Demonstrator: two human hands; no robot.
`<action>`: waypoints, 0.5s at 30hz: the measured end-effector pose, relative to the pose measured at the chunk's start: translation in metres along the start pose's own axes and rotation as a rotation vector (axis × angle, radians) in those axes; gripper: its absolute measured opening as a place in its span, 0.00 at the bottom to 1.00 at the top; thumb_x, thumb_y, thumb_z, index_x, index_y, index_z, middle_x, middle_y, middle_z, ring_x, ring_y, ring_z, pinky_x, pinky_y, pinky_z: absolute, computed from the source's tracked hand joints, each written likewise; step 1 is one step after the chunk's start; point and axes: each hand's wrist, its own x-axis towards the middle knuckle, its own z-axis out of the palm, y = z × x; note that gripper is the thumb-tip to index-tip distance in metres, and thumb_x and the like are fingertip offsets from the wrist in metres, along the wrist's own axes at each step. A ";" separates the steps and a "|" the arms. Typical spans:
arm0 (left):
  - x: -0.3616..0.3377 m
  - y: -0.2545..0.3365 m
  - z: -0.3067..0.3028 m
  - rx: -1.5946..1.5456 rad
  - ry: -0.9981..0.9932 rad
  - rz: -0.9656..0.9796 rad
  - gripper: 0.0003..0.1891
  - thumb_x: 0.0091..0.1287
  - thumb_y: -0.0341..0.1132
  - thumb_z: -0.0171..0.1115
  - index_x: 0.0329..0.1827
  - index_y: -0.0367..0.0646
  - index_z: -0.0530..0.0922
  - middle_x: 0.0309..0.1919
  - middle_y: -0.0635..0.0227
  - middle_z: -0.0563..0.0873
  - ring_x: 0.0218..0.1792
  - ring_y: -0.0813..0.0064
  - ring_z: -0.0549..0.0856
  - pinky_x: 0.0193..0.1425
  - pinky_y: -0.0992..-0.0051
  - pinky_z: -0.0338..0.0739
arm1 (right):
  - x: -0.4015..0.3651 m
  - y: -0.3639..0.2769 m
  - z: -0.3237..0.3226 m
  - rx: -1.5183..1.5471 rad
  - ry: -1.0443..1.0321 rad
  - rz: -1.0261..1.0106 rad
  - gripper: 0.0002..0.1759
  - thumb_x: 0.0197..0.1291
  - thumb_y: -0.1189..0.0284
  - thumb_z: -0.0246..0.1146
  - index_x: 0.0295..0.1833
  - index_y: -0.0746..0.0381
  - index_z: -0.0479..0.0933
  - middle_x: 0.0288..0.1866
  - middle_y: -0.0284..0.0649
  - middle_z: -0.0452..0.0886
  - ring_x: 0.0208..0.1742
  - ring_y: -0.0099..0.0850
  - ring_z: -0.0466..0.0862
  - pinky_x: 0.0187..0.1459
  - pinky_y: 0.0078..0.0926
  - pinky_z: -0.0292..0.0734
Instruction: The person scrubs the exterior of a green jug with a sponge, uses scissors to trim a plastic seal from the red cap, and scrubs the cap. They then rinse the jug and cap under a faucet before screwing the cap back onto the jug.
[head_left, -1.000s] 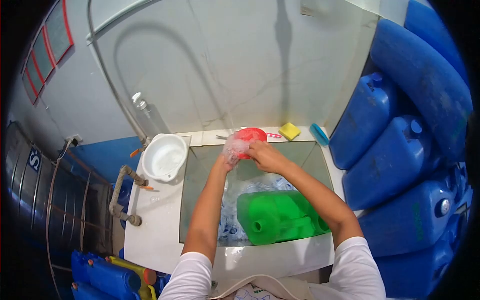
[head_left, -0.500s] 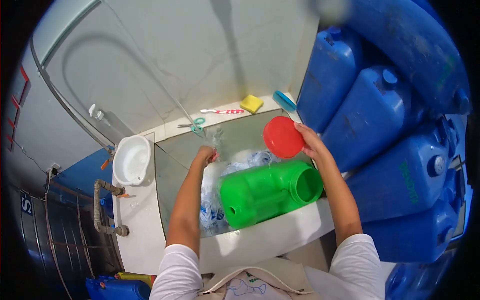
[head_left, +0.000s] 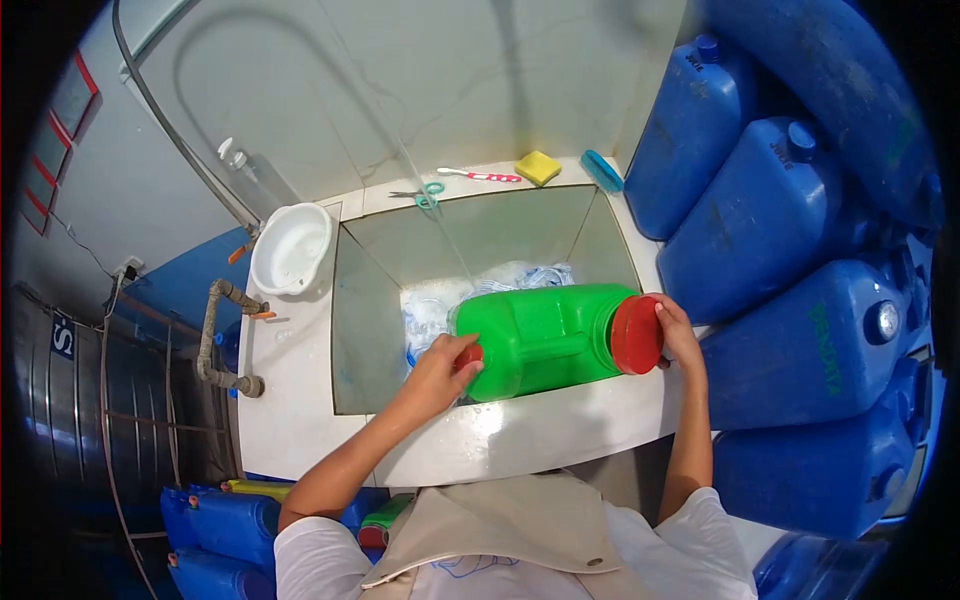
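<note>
A green jug (head_left: 550,318) lies on its side over the front edge of the tiled sink (head_left: 370,300). At its wide mouth, on the right, my right hand (head_left: 680,330) holds the large red lid (head_left: 636,335) against the opening. My left hand (head_left: 437,378) pinches a small red cap (head_left: 468,359) at the jug's left end. Behind the jug, blue and white items (head_left: 425,315) lie in the sink, and a thin stream of water falls there.
Along the back ledge are scissors (head_left: 427,195), a red-and-white brush (head_left: 485,176), a yellow sponge (head_left: 538,169) and a blue brush (head_left: 602,171). A white basin (head_left: 292,250) sits left, near a pipe (head_left: 212,330). Several blue jugs (head_left: 750,220) are stacked at right.
My right hand has brought the red lid down to the jug's mouth. My left hand has moved from the water to the jug's left end, where a small red cap now shows.
</note>
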 end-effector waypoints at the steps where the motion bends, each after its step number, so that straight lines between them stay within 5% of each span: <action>1: 0.000 0.008 0.002 0.084 0.022 -0.032 0.20 0.68 0.46 0.53 0.50 0.36 0.75 0.36 0.56 0.81 0.34 0.63 0.82 0.38 0.68 0.76 | 0.002 0.001 0.003 -0.125 0.023 -0.156 0.19 0.68 0.67 0.46 0.61 0.60 0.69 0.58 0.43 0.73 0.60 0.36 0.71 0.60 0.29 0.62; 2: 0.001 0.012 0.003 0.168 0.043 -0.064 0.20 0.67 0.47 0.54 0.47 0.35 0.76 0.35 0.53 0.82 0.32 0.58 0.83 0.37 0.65 0.77 | 0.000 0.004 0.010 -0.122 0.023 -0.159 0.19 0.68 0.67 0.46 0.61 0.60 0.69 0.58 0.43 0.73 0.60 0.36 0.71 0.60 0.29 0.62; 4: 0.010 0.010 0.009 0.158 0.007 -0.201 0.19 0.66 0.45 0.55 0.44 0.35 0.77 0.31 0.52 0.82 0.29 0.55 0.82 0.35 0.63 0.76 | -0.015 -0.023 0.051 -0.844 0.307 -0.446 0.22 0.66 0.65 0.47 0.64 0.59 0.66 0.64 0.46 0.66 0.65 0.43 0.64 0.65 0.40 0.55; 5: 0.013 0.006 0.012 0.144 -0.033 -0.339 0.17 0.66 0.44 0.56 0.40 0.34 0.77 0.27 0.50 0.82 0.26 0.52 0.81 0.33 0.61 0.76 | -0.019 -0.026 0.058 -0.842 0.302 -0.441 0.22 0.66 0.65 0.47 0.64 0.59 0.66 0.64 0.46 0.66 0.65 0.43 0.64 0.65 0.40 0.55; 9: 0.014 -0.006 0.024 0.281 -0.068 -0.345 0.15 0.65 0.41 0.58 0.40 0.34 0.74 0.20 0.52 0.81 0.22 0.47 0.79 0.30 0.57 0.74 | -0.021 -0.031 0.073 -0.976 0.350 -0.443 0.26 0.62 0.60 0.52 0.65 0.58 0.65 0.65 0.46 0.64 0.64 0.48 0.62 0.63 0.47 0.54; 12: 0.007 0.009 0.023 0.323 -0.008 -0.198 0.17 0.66 0.41 0.57 0.46 0.35 0.71 0.24 0.51 0.82 0.26 0.48 0.81 0.32 0.56 0.74 | -0.019 -0.027 0.078 -1.014 0.430 -0.362 0.26 0.62 0.59 0.52 0.64 0.58 0.65 0.64 0.46 0.65 0.62 0.47 0.64 0.60 0.47 0.56; 14: 0.005 -0.010 0.016 0.486 -0.015 0.457 0.18 0.66 0.42 0.56 0.50 0.36 0.68 0.25 0.51 0.82 0.30 0.49 0.82 0.34 0.56 0.74 | -0.018 -0.025 0.080 -0.992 0.471 -0.327 0.26 0.62 0.58 0.52 0.64 0.58 0.66 0.64 0.46 0.65 0.61 0.46 0.65 0.59 0.47 0.58; 15: 0.003 -0.003 0.009 0.487 -0.017 0.452 0.18 0.66 0.42 0.56 0.50 0.36 0.68 0.25 0.51 0.82 0.30 0.49 0.82 0.34 0.56 0.74 | -0.020 -0.023 0.081 -0.989 0.467 -0.326 0.26 0.62 0.58 0.52 0.64 0.58 0.66 0.64 0.46 0.65 0.61 0.46 0.65 0.59 0.47 0.58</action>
